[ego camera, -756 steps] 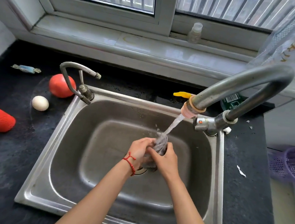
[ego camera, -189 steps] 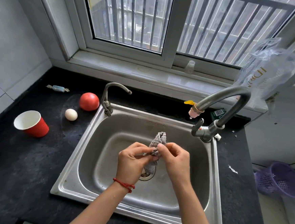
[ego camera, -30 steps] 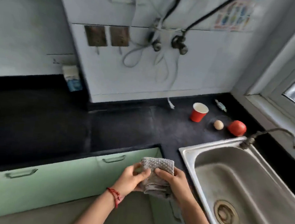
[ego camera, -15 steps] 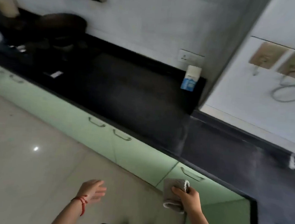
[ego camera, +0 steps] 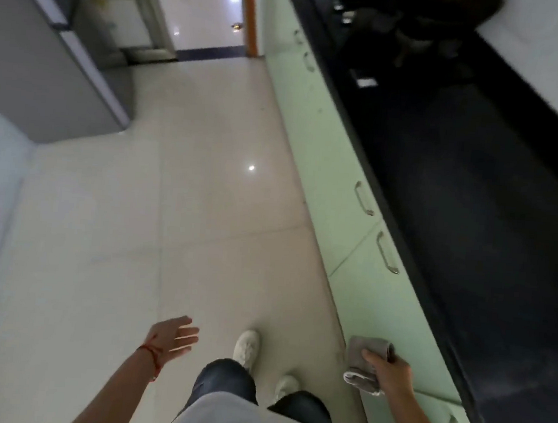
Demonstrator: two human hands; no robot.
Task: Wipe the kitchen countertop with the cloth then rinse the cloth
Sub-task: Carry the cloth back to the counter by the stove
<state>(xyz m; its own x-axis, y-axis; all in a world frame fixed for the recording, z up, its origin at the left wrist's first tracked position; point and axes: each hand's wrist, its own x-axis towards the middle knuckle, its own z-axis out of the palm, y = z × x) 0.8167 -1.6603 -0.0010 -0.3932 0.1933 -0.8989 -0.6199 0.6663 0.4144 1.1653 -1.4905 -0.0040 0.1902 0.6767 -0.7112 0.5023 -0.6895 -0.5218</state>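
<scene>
My right hand (ego camera: 388, 370) grips the folded grey cloth (ego camera: 365, 355) at waist height, in front of the pale green cabinet fronts (ego camera: 362, 284) and just short of the counter's edge. The black countertop (ego camera: 471, 209) runs along the right side of the view, from bottom right to top centre. My left hand (ego camera: 174, 336) hangs free over the floor, fingers spread, holding nothing; a red string sits on its wrist. The sink is out of view.
Dark blurred items (ego camera: 415, 31), perhaps a stove and pans, stand at the counter's far end. A grey fridge (ego camera: 49, 59) stands at the left. A doorway (ego camera: 203, 15) opens ahead. My white shoes (ego camera: 247, 347) are on the pale tiled floor (ego camera: 171, 203).
My view has swung left, away from the sink and along the long counter toward the doorway. The left hand has let go of the cloth; the right hand alone carries it.
</scene>
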